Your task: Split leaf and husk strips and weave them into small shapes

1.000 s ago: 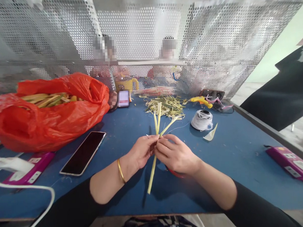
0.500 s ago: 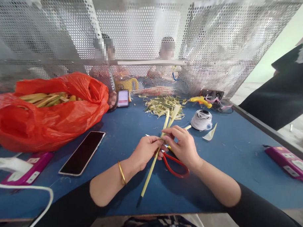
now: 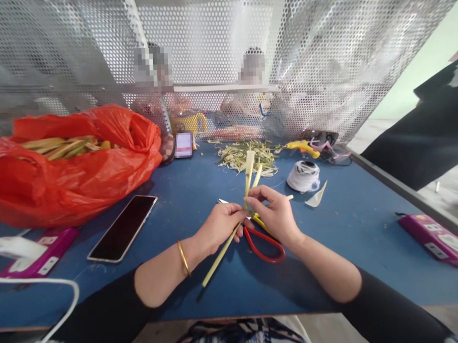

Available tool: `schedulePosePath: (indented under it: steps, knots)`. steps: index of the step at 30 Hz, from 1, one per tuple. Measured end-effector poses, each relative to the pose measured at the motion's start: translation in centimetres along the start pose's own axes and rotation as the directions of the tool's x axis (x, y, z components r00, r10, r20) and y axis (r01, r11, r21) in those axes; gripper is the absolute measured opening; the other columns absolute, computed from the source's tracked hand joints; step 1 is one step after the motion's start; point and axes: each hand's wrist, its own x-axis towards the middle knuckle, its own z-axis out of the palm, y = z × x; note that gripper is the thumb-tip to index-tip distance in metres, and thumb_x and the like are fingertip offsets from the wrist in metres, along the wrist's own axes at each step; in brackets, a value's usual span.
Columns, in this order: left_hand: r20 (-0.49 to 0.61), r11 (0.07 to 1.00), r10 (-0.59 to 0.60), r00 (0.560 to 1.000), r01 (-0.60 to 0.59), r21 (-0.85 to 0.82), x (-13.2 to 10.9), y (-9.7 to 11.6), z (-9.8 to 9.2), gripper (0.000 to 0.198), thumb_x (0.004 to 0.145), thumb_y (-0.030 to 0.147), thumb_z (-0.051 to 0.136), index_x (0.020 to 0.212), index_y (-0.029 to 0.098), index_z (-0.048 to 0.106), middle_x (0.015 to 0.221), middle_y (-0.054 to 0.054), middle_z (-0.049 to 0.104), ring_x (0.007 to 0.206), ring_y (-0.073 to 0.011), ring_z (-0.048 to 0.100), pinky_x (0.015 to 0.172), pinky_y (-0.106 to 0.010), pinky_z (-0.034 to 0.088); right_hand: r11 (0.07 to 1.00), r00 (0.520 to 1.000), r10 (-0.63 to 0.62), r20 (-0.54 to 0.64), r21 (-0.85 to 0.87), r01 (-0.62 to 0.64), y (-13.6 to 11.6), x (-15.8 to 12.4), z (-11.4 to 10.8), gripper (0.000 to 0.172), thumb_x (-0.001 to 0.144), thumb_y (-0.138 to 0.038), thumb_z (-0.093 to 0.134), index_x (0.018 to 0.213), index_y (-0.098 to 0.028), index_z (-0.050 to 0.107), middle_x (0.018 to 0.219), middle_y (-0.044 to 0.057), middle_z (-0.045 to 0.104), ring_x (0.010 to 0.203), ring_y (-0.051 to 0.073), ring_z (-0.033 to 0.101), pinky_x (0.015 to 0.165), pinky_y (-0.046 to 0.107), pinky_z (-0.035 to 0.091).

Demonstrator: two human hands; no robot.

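Note:
A pale green plant stalk slants up from the table's near side, its flattened upper part rising above my fingers. My left hand is closed around its middle in a pinch. Just above, my right hand pinches the same stalk between thumb and fingertips. Beneath my hands lie red-handled scissors, with a blade tip showing left of my fingers. A second pale strip sticks up behind my right fingers; where its lower end sits is hidden.
Trimmed plant scraps are heaped at the back. A red plastic bag of stalks and a phone lie left. Toward the right are a white thread spool, a yellow glue gun and a purple power strip. People sit behind the perforated screen.
The stalk has turned between my fingers: its lower end has swung left, and the wide upper part now stands more upright. My right fingers have shifted slightly. The view has moved a little.

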Motion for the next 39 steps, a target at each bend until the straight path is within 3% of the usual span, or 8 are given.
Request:
schedulePosePath:
  steps: [3, 7, 10, 20, 24, 30, 35, 39]
  knots:
    - [0.039, 1.000, 0.001, 0.999, -0.002, 0.026, -0.3, -0.1, 0.2, 0.014, 0.079, 0.016, 0.060, 0.067, 0.013, 0.064, 0.057, 0.000, 0.063, 0.036, -0.0053, 0.046, 0.035, -0.016, 0.039, 0.974, 0.984, -0.173, 0.050, -0.141, 0.178, -0.2, -0.1, 0.1, 0.011, 0.085, -0.022, 0.058, 0.074, -0.020, 0.062, 0.068, -0.001, 0.062, 0.066, 0.014, 0.058, 0.068, 0.028, 0.042]
    - [0.055, 1.000, -0.001, 0.999, 0.002, -0.031, -0.5, 0.0, 0.4, 0.021, 0.078, 0.011, 0.059, 0.058, 0.013, 0.063, 0.049, 0.000, 0.060, 0.036, -0.0062, 0.047, 0.038, -0.017, 0.040, 0.825, 0.886, -0.431, 0.172, -0.322, 0.464, -0.2, -0.1, -0.1, 0.014, 0.091, -0.023, 0.052, 0.087, -0.021, 0.066, 0.082, 0.004, 0.067, 0.077, 0.017, 0.061, 0.073, 0.031, 0.041]
    - [0.028, 0.984, -0.038, 0.999, 0.042, -0.173, -0.3, 0.2, 0.0, 0.020, 0.081, 0.014, 0.060, 0.063, 0.011, 0.066, 0.051, -0.003, 0.063, 0.040, -0.0086, 0.054, 0.042, -0.018, 0.043, 0.727, 0.836, -0.530, 0.144, -0.431, 0.535, -0.1, 0.1, -0.7, 0.018, 0.093, -0.025, 0.049, 0.098, -0.018, 0.064, 0.091, 0.009, 0.068, 0.084, 0.020, 0.060, 0.074, 0.033, 0.042]
    - [-0.085, 0.927, -0.090, 0.992, 0.052, -0.371, 0.4, 0.8, -1.1, 0.018, 0.088, 0.015, 0.056, 0.078, 0.008, 0.070, 0.070, -0.008, 0.071, 0.046, -0.0079, 0.059, 0.045, -0.017, 0.047, 0.584, 0.791, -0.489, 0.367, -0.536, 0.610, 1.3, 1.1, -2.0, 0.030, 0.096, -0.023, 0.040, 0.074, -0.018, 0.060, 0.062, 0.001, 0.059, 0.060, 0.015, 0.053, 0.083, 0.033, 0.039]
    - [-0.078, 0.918, -0.115, 0.990, 0.077, -0.389, 0.6, 0.7, -1.2, 0.016, 0.086, 0.013, 0.057, 0.079, 0.008, 0.071, 0.071, -0.009, 0.072, 0.048, -0.0079, 0.059, 0.046, -0.017, 0.048, 0.689, 0.824, -0.416, 0.385, -0.458, 0.561, 1.5, 1.2, -2.2, 0.030, 0.096, -0.021, 0.040, 0.073, -0.019, 0.061, 0.062, 0.000, 0.060, 0.061, 0.014, 0.054, 0.079, 0.031, 0.040]
    - [-0.097, 0.976, -0.047, 0.994, 0.026, -0.215, 0.2, 0.7, -0.6, 0.017, 0.083, 0.012, 0.060, 0.069, 0.010, 0.069, 0.060, -0.007, 0.069, 0.039, -0.0082, 0.054, 0.041, -0.019, 0.044, 0.830, 0.910, -0.412, 0.047, -0.394, 0.396, -0.5, 1.1, -2.1, 0.017, 0.090, -0.030, 0.054, 0.095, -0.020, 0.067, 0.082, 0.005, 0.066, 0.077, 0.019, 0.061, 0.070, 0.032, 0.042]
    - [0.072, 0.998, 0.038, 0.997, -0.035, -0.045, -0.6, -0.1, 0.5, 0.020, 0.075, 0.014, 0.068, 0.056, 0.013, 0.064, 0.044, -0.002, 0.061, 0.035, -0.0094, 0.052, 0.040, -0.020, 0.042, 0.950, 0.973, -0.162, 0.166, -0.240, 0.200, -2.2, 0.5, -0.2, 0.010, 0.082, -0.026, 0.060, 0.075, -0.020, 0.064, 0.059, -0.004, 0.054, 0.055, 0.012, 0.050, 0.057, 0.026, 0.039]
    - [0.044, 0.996, -0.013, 0.999, 0.017, -0.083, -0.5, 0.3, 0.1, 0.021, 0.077, 0.016, 0.065, 0.056, 0.012, 0.066, 0.048, -0.004, 0.063, 0.039, -0.0099, 0.054, 0.041, -0.019, 0.042, 0.997, 0.992, -0.041, 0.122, -0.054, 0.048, -2.6, -0.3, -0.2, 0.020, 0.085, -0.028, 0.055, 0.067, -0.020, 0.056, 0.055, -0.004, 0.054, 0.050, 0.010, 0.050, 0.051, 0.023, 0.038]
